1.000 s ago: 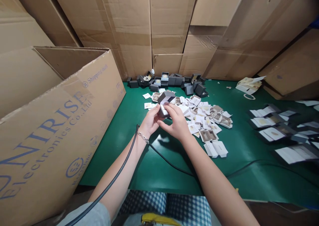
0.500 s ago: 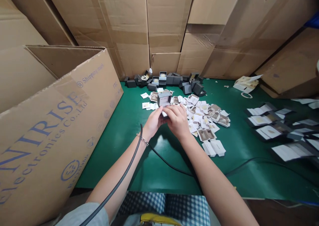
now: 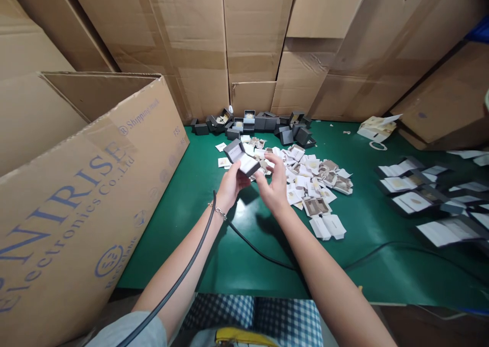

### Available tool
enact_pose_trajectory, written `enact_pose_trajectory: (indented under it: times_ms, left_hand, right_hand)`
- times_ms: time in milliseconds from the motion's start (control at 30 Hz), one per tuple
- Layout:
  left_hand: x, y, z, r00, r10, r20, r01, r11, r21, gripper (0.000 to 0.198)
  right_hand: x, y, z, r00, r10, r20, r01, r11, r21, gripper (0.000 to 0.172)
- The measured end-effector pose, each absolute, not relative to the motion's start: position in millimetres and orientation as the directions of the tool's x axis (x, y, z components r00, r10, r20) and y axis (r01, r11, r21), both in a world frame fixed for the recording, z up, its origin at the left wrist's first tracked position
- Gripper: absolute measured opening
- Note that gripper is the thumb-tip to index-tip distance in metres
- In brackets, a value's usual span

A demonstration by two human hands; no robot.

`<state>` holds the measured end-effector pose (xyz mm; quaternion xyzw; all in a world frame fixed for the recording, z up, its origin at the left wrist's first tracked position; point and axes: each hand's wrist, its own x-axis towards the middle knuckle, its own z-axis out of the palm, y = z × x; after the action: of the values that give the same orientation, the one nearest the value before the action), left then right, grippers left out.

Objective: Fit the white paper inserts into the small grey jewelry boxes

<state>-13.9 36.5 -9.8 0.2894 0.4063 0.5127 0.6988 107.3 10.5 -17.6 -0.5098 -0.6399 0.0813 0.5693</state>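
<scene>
An open black jewellery box (image 3: 248,164) with a white inside is in my left hand (image 3: 232,185), its lid raised and tilted to the left. Just right of the box, my right hand (image 3: 273,181) has its fingers apart and holds nothing. Behind and to the right of my hands lies a pile of white cards and beige inserts (image 3: 301,176). Farther back, small black boxes (image 3: 265,122) stand in a cluster, some with lids up.
At the left stands a large open carton (image 3: 91,184). Several open black boxes with white cards (image 3: 412,202) lie at the right. A black cable (image 3: 263,255) crosses the green table (image 3: 229,270). Behind, a paper stack (image 3: 376,129) lies near a white ring (image 3: 378,146).
The black box has turned and tilted in my left hand. My right hand has come off it and opened, moving slightly right.
</scene>
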Motion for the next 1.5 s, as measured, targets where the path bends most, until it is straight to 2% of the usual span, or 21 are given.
enact_pose_trajectory:
  times_ms: [67,100,167,233,300,433,567,733,867,1067,1133,1267,1500]
  left_hand:
    - [-17,37,-10,0.180,0.949,-0.260,-0.447,0.314,0.837,0.024]
    - [-18,38,-10,0.199,0.949,-0.245,-0.421,0.308,0.853,0.023]
    - [-20,40,-13,0.242,0.945,-0.222,-0.355,0.299,0.886,0.022]
    - [-22,41,-14,0.294,0.932,-0.214,-0.298,0.302,0.905,0.022]
    - [-23,41,-14,0.329,0.919,-0.217,-0.266,0.311,0.912,0.022]
    - [-18,37,-11,0.279,0.921,-0.273,-0.235,0.341,0.910,0.031]
    - [-12,32,-13,0.262,0.913,-0.313,-0.203,0.369,0.907,0.037]
    - [-10,32,-17,0.256,0.908,-0.333,-0.266,0.397,0.878,0.030]
    - [-9,33,-18,0.223,0.918,-0.328,-0.300,0.385,0.873,0.027]
    - [-6,29,-12,0.118,0.954,-0.277,-0.255,0.299,0.920,0.026]
    - [-6,27,-11,0.148,0.955,-0.259,-0.218,0.287,0.933,0.032]
    - [-7,25,-11,0.326,0.909,-0.262,-0.174,0.330,0.928,0.046]
    - [-11,27,-13,0.412,0.869,-0.273,-0.193,0.376,0.906,0.033]
  right_hand:
    - [112,16,-17,0.205,0.900,0.385,0.426,0.272,-0.863,0.033]
    - [114,18,-16,0.155,0.963,0.219,0.344,0.155,-0.926,0.039]
    - [117,21,-12,0.006,0.998,-0.062,0.177,-0.062,-0.982,0.047]
    - [117,21,-7,-0.058,0.980,-0.190,0.026,-0.189,-0.982,0.045]
    - [116,19,-3,-0.057,0.969,-0.239,-0.077,-0.243,-0.967,0.038]
    - [112,17,-3,0.024,0.958,-0.286,-0.146,-0.279,-0.949,0.034]
    - [110,19,-6,0.123,0.958,-0.259,-0.052,-0.254,-0.966,0.037]
    - [110,18,-3,0.034,0.946,-0.322,-0.034,-0.320,-0.947,0.033]
    - [110,16,-3,-0.042,0.956,-0.291,-0.017,-0.292,-0.956,0.033]
    - [105,15,-6,-0.053,0.957,-0.286,-0.133,-0.291,-0.948,0.026]
    - [103,14,-5,-0.031,0.957,-0.290,-0.162,-0.291,-0.943,0.023]
    - [107,15,-3,0.018,0.966,-0.260,-0.144,-0.255,-0.956,0.024]
    - [118,20,-7,-0.028,0.952,-0.304,-0.024,-0.305,-0.952,0.029]
